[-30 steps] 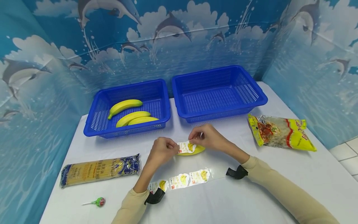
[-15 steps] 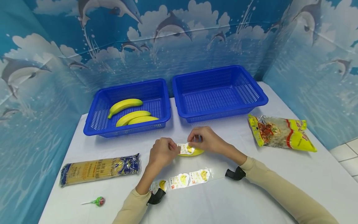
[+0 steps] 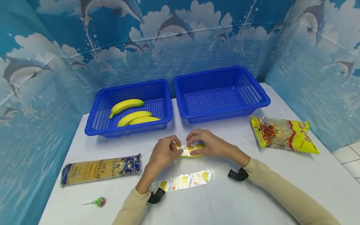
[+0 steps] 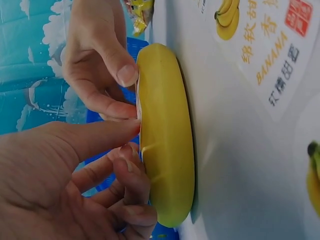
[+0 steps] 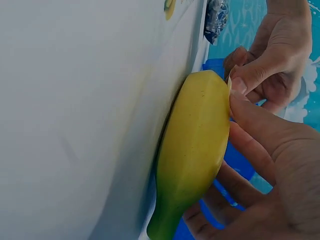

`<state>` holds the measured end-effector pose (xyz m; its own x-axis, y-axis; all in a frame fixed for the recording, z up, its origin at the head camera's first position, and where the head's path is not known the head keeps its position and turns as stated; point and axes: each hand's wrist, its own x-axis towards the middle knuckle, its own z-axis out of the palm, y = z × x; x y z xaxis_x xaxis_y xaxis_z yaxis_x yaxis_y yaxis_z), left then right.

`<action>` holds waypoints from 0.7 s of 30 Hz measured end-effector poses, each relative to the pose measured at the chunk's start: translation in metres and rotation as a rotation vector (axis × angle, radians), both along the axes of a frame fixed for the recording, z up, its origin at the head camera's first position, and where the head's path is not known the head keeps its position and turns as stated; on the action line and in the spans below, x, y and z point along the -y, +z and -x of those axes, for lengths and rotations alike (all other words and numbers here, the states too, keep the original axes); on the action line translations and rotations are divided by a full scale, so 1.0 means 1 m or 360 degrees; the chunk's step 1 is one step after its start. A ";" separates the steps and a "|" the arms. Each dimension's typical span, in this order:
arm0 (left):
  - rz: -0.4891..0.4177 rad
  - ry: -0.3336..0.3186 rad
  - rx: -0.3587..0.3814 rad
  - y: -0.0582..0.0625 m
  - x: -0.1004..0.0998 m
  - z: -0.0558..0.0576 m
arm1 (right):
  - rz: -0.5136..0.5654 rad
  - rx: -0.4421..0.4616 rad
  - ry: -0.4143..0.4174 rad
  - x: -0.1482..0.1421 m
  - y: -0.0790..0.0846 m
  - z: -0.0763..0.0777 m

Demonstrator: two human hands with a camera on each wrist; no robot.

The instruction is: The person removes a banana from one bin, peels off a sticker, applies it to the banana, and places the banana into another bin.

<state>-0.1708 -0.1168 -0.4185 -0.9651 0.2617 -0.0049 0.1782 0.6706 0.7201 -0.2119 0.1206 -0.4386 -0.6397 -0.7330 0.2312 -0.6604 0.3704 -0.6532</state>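
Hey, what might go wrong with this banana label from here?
The label may wrinkle or lift at its edges, since the banana underneath is curved. It might also cling to the left hand or right hand and get pulled askew, as both touch it near its ends.

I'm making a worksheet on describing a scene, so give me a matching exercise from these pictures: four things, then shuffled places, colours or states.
1. lollipop
2. single label
3. left basket
4. yellow-ended bag

A. three bananas visible inside
B. to the right of the right hand
C. small, green and red
D. over a fourth banana, between the left hand and right hand

Right pairs: 1-C; 2-D; 3-A; 4-B
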 end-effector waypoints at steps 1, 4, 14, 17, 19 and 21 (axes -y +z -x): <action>0.0000 -0.0015 0.0008 0.000 0.001 0.001 | -0.0019 0.0002 -0.0007 0.000 0.000 0.000; 0.0017 -0.0050 0.0024 0.000 0.003 0.002 | -0.0067 0.0001 -0.0023 0.000 0.000 0.000; 0.0151 -0.0075 -0.0006 0.000 0.004 0.002 | -0.0138 -0.0008 -0.0018 -0.003 0.001 -0.001; 0.0191 -0.0057 0.0001 0.001 0.002 0.002 | -0.0158 -0.0017 -0.0008 -0.003 0.001 -0.001; 0.0220 -0.0052 -0.0002 0.001 0.001 0.002 | -0.0168 -0.0004 -0.0005 -0.004 0.001 -0.001; 0.0252 -0.0049 -0.0009 0.002 0.001 0.002 | -0.0177 0.0008 -0.0002 -0.004 0.002 -0.001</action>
